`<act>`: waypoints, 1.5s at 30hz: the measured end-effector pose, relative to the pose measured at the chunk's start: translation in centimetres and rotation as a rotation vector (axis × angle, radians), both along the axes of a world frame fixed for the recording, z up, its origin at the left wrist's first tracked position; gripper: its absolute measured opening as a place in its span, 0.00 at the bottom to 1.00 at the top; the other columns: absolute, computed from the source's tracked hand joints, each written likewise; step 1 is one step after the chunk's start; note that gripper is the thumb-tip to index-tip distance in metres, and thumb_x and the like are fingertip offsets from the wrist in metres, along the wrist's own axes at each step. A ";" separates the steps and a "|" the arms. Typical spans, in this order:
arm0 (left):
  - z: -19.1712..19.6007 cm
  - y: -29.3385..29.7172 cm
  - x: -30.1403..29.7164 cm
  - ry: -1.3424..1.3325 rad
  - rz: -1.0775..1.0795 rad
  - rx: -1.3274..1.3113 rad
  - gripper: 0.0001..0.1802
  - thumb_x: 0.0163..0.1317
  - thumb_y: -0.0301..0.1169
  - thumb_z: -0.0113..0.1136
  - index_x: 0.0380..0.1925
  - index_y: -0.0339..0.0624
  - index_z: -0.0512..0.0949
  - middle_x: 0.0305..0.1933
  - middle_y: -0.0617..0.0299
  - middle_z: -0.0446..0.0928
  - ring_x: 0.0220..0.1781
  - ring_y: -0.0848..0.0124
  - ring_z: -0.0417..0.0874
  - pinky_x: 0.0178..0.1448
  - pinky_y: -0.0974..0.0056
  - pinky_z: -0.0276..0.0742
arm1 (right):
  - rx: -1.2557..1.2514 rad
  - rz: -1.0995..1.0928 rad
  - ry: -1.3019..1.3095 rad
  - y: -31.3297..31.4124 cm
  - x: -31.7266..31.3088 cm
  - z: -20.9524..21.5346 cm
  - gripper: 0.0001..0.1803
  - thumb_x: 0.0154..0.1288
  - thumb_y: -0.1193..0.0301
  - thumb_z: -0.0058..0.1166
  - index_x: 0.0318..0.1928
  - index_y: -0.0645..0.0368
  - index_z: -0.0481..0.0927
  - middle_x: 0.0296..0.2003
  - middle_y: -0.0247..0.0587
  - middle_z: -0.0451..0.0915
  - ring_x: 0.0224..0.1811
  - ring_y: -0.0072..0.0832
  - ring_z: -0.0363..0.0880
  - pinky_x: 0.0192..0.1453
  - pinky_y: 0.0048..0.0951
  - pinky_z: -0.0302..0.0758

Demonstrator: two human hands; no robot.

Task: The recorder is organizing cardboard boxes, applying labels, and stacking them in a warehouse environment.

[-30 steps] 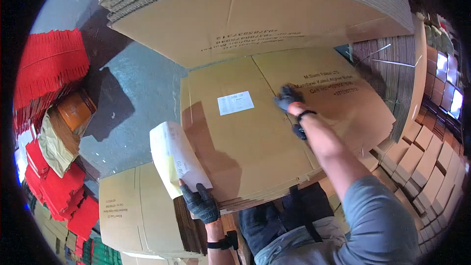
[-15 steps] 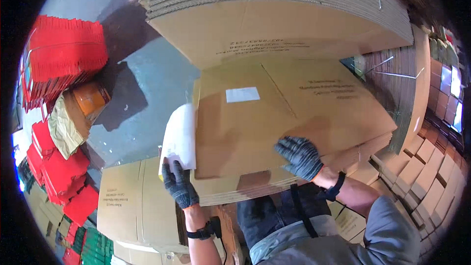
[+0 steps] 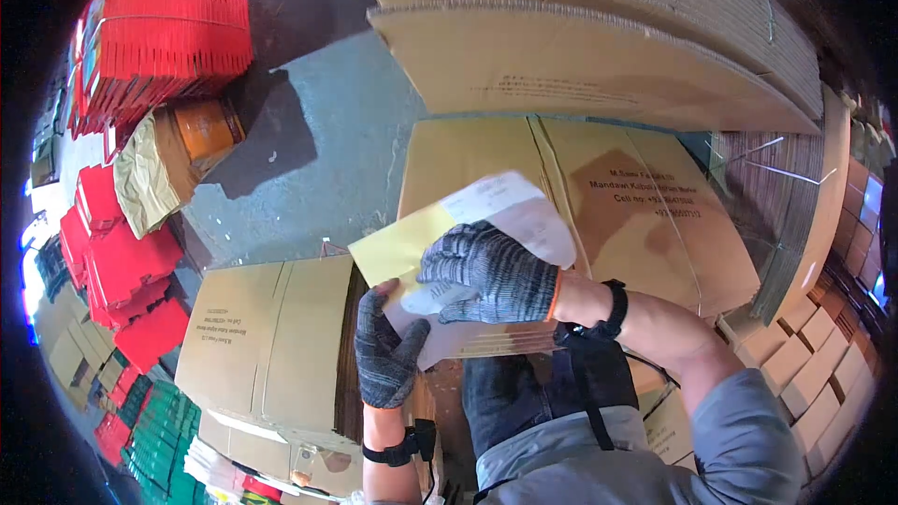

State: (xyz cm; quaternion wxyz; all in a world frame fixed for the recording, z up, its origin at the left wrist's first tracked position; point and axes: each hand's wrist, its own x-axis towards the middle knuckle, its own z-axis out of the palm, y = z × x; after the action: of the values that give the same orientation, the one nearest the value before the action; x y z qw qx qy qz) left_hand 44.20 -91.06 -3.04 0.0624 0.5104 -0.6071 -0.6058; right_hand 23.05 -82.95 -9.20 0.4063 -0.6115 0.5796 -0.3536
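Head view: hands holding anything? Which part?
Both gloved hands hold a thin stack of white and yellow label sheets: left hand grips its lower-left corner, right hand lies over the lower middle.

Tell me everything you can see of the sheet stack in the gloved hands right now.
The sheet stack is thin and paper-like: a pale yellow backing sheet with white sheets on top, the upper white one curling and blurred. It is held tilted above the flat brown carton. The left hand in a grey knit glove grips its lower edge from below; the right hand, gloved alike, lies across its face, fingers on the white sheet.
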 end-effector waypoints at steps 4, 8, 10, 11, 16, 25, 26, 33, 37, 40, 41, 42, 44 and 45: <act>-0.4 -0.1 -0.1 -0.053 -0.050 0.228 0.24 0.56 0.14 0.67 0.54 0.37 0.74 0.50 0.59 0.78 0.55 0.70 0.79 0.62 0.64 0.75 | 0.119 -0.101 -0.183 1.1 1.1 -1.7 0.15 0.57 0.60 0.69 0.40 0.55 0.87 0.31 0.43 0.84 0.38 0.43 0.82 0.47 0.43 0.77; -1.0 0.2 -0.7 -0.109 -0.130 0.206 0.18 0.56 0.14 0.68 0.47 0.37 0.77 0.46 0.61 0.79 0.50 0.72 0.80 0.56 0.65 0.77 | 0.252 -0.170 -0.205 2.5 1.6 -1.6 0.13 0.56 0.63 0.70 0.39 0.56 0.86 0.32 0.45 0.83 0.36 0.45 0.82 0.42 0.43 0.78; -1.3 0.5 -0.8 -0.158 -0.164 0.209 0.19 0.56 0.14 0.68 0.47 0.37 0.77 0.46 0.61 0.80 0.49 0.72 0.81 0.55 0.64 0.77 | 0.278 -0.189 -0.198 3.0 1.8 -1.5 0.13 0.56 0.63 0.70 0.38 0.56 0.86 0.31 0.45 0.83 0.36 0.45 0.82 0.42 0.43 0.78; -2.0 1.0 -0.1 -0.141 -0.122 0.221 0.18 0.55 0.15 0.69 0.46 0.36 0.78 0.44 0.60 0.80 0.48 0.71 0.81 0.55 0.65 0.77 | 0.299 -0.202 -0.196 3.3 1.9 -1.4 0.13 0.56 0.63 0.71 0.38 0.57 0.86 0.31 0.45 0.83 0.36 0.45 0.83 0.43 0.43 0.78; -2.8 2.0 0.0 -0.177 0.050 0.377 0.16 0.54 0.16 0.71 0.43 0.35 0.81 0.42 0.59 0.82 0.47 0.71 0.82 0.53 0.64 0.77 | 0.029 -0.159 0.210 5.5 2.6 -2.1 0.08 0.58 0.66 0.59 0.38 0.48 0.85 0.37 0.34 0.82 0.42 0.37 0.80 0.47 0.40 0.78; -7.0 2.9 4.0 0.081 0.418 0.398 0.17 0.78 0.39 0.50 0.51 0.34 0.77 0.50 0.53 0.79 0.46 0.68 0.82 0.51 0.62 0.79 | -0.005 -0.555 -0.257 5.9 -1.5 -2.8 0.07 0.65 0.79 0.60 0.43 0.59 0.81 0.37 0.41 0.82 0.45 0.35 0.83 0.52 0.34 0.79; -6.0 3.3 3.3 0.017 0.429 0.265 0.26 0.80 0.46 0.38 0.55 0.33 0.73 0.54 0.50 0.76 0.50 0.62 0.81 0.58 0.56 0.77 | 0.169 -0.826 -0.649 5.3 -1.7 -2.5 0.07 0.69 0.82 0.56 0.45 0.60 0.79 0.37 0.36 0.81 0.44 0.26 0.81 0.53 0.29 0.78; -10.9 5.6 9.1 -0.448 0.371 -0.691 0.31 0.81 0.46 0.39 0.68 0.30 0.65 0.70 0.44 0.65 0.70 0.54 0.68 0.74 0.52 0.66 | 0.504 -0.709 -0.456 0.8 -8.6 -22.6 0.11 0.64 0.69 0.67 0.38 0.59 0.78 0.29 0.33 0.79 0.33 0.23 0.75 0.39 0.30 0.75; -13.8 6.6 8.8 -0.565 0.404 -0.570 0.30 0.80 0.43 0.40 0.68 0.27 0.63 0.71 0.43 0.64 0.72 0.53 0.66 0.77 0.51 0.59 | 0.739 -0.298 -0.018 1.1 -6.4 -35.3 0.18 0.57 0.60 0.71 0.40 0.58 0.82 0.35 0.46 0.84 0.36 0.37 0.82 0.43 0.39 0.78; -14.3 6.7 7.6 -0.525 0.587 -0.542 0.30 0.80 0.43 0.39 0.68 0.28 0.64 0.71 0.43 0.65 0.73 0.53 0.66 0.77 0.50 0.58 | 0.796 -0.113 0.081 0.4 -5.2 -40.5 0.21 0.56 0.55 0.72 0.40 0.58 0.83 0.37 0.50 0.85 0.39 0.43 0.83 0.45 0.42 0.79; -14.5 6.6 7.4 -0.528 0.587 -0.536 0.30 0.80 0.43 0.39 0.68 0.28 0.64 0.71 0.43 0.65 0.73 0.53 0.66 0.77 0.50 0.58 | 0.802 -0.111 0.080 0.3 -5.1 -41.7 0.21 0.56 0.55 0.72 0.40 0.58 0.83 0.37 0.50 0.85 0.39 0.43 0.83 0.45 0.42 0.79; -14.3 6.6 7.8 -0.598 0.527 -0.575 0.30 0.80 0.43 0.38 0.68 0.27 0.65 0.70 0.43 0.66 0.72 0.52 0.66 0.77 0.50 0.58 | 0.799 -0.152 0.067 0.1 -4.4 -42.3 0.22 0.55 0.54 0.71 0.41 0.58 0.83 0.37 0.50 0.85 0.40 0.43 0.83 0.46 0.42 0.79; -14.3 6.7 7.6 -0.699 0.498 -0.602 0.30 0.81 0.43 0.36 0.67 0.27 0.66 0.70 0.44 0.68 0.72 0.53 0.67 0.78 0.51 0.58 | 0.845 -0.187 0.028 -0.2 -3.6 -43.1 0.24 0.55 0.53 0.71 0.42 0.58 0.83 0.39 0.50 0.86 0.41 0.43 0.84 0.47 0.42 0.79; -14.2 6.6 7.7 -0.709 0.494 -0.595 0.30 0.81 0.43 0.36 0.67 0.27 0.66 0.70 0.44 0.68 0.72 0.53 0.67 0.78 0.51 0.58 | 0.855 -0.182 0.023 -0.2 -3.2 -43.3 0.24 0.55 0.53 0.71 0.42 0.58 0.83 0.39 0.50 0.86 0.41 0.43 0.84 0.47 0.42 0.79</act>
State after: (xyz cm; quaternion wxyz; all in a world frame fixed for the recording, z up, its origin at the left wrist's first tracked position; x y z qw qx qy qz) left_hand 51.87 -84.47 -17.24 0.1366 0.7722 -0.5983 -0.1645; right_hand 19.90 -83.13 -52.53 0.5837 -0.3387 0.7298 -0.1094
